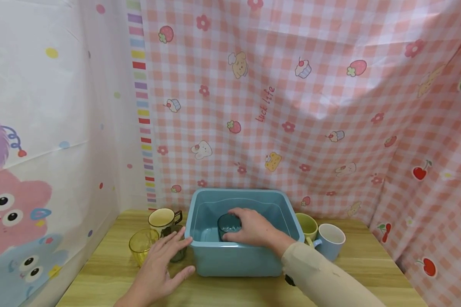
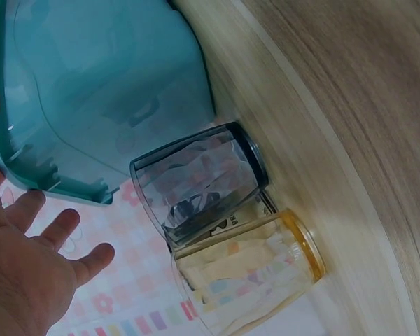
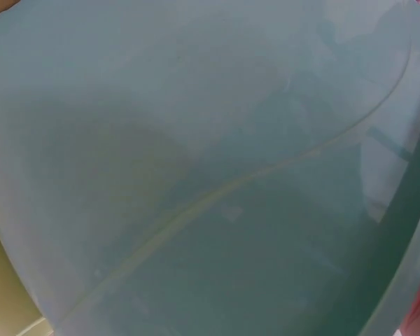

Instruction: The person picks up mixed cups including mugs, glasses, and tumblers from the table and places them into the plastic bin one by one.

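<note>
A blue-green plastic bin (image 1: 238, 262) stands in the middle of the table. Inside it my right hand (image 1: 255, 228) grips a dark teal glass cup (image 1: 229, 222) by its sides, thumb near and fingers far. My left hand (image 1: 159, 266) is spread out at the bin's left side, its fingertips close to the rim; whether they touch it I cannot tell. Below those fingers is a dark grey glass mug (image 2: 203, 182), partly hidden in the head view. The bin's wall (image 3: 196, 140) fills the right wrist view, which hides the right hand's grip.
Left of the bin, a yellow glass cup (image 1: 140, 245) and a cream mug with a dark handle (image 1: 162, 218) sit near the grey mug. On its right are a green mug (image 1: 306, 226) and a light blue mug (image 1: 330, 243). A checked cloth (image 1: 253, 106) hangs behind.
</note>
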The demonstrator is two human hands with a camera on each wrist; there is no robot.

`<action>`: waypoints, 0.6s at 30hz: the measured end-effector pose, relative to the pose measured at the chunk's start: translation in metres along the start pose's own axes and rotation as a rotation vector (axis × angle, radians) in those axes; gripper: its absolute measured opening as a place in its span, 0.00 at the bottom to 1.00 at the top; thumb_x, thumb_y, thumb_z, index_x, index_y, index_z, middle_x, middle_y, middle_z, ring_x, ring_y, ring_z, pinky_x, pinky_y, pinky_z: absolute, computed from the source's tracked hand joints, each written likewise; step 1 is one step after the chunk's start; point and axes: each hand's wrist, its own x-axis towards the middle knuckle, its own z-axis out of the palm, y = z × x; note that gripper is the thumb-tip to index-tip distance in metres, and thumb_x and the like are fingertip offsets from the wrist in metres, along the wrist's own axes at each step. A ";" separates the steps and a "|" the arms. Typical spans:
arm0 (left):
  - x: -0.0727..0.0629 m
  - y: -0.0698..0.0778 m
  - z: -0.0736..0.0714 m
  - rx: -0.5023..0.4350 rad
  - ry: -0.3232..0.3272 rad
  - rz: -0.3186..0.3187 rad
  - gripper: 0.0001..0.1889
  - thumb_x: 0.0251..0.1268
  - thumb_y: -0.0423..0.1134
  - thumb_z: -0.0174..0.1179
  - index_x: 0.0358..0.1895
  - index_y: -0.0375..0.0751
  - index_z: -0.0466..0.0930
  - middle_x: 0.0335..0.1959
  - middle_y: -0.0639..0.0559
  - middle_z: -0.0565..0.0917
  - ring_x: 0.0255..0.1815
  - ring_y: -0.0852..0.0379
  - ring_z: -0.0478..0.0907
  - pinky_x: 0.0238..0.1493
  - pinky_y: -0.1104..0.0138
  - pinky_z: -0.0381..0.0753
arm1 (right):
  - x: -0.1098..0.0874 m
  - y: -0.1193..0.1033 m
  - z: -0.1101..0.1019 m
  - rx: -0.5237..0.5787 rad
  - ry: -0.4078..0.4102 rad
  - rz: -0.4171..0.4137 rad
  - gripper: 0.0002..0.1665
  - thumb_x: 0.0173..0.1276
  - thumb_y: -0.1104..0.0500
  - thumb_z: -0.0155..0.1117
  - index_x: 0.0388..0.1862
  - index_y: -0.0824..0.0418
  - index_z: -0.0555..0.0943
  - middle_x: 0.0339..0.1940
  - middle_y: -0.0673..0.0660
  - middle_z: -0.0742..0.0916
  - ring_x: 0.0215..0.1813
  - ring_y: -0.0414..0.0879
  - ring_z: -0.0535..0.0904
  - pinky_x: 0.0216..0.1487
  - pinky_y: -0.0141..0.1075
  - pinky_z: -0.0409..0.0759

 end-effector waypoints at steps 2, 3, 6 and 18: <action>0.000 0.000 0.000 0.001 0.002 0.003 0.37 0.60 0.51 0.79 0.74 0.59 0.77 0.79 0.44 0.76 0.73 0.35 0.76 0.63 0.28 0.75 | 0.001 0.000 0.000 0.005 -0.004 0.004 0.46 0.66 0.36 0.77 0.78 0.54 0.75 0.73 0.59 0.83 0.66 0.52 0.80 0.64 0.53 0.83; 0.000 0.000 0.000 0.003 0.004 0.005 0.37 0.60 0.51 0.79 0.74 0.60 0.77 0.79 0.44 0.76 0.73 0.35 0.76 0.63 0.28 0.75 | 0.001 -0.001 0.000 0.007 -0.006 0.004 0.47 0.65 0.36 0.77 0.78 0.54 0.75 0.73 0.59 0.83 0.66 0.52 0.80 0.64 0.54 0.83; 0.000 -0.001 0.001 0.007 0.009 0.013 0.37 0.60 0.51 0.79 0.74 0.60 0.77 0.78 0.44 0.76 0.73 0.35 0.77 0.63 0.29 0.76 | 0.002 -0.002 0.001 0.002 -0.008 0.003 0.47 0.65 0.36 0.77 0.78 0.54 0.75 0.73 0.59 0.83 0.67 0.53 0.80 0.65 0.54 0.82; -0.001 -0.001 0.001 0.018 0.009 0.013 0.38 0.60 0.52 0.79 0.75 0.61 0.77 0.79 0.46 0.76 0.73 0.37 0.77 0.63 0.30 0.77 | 0.009 -0.003 0.007 0.000 -0.017 -0.005 0.47 0.65 0.37 0.77 0.78 0.56 0.75 0.73 0.59 0.83 0.71 0.55 0.80 0.70 0.56 0.81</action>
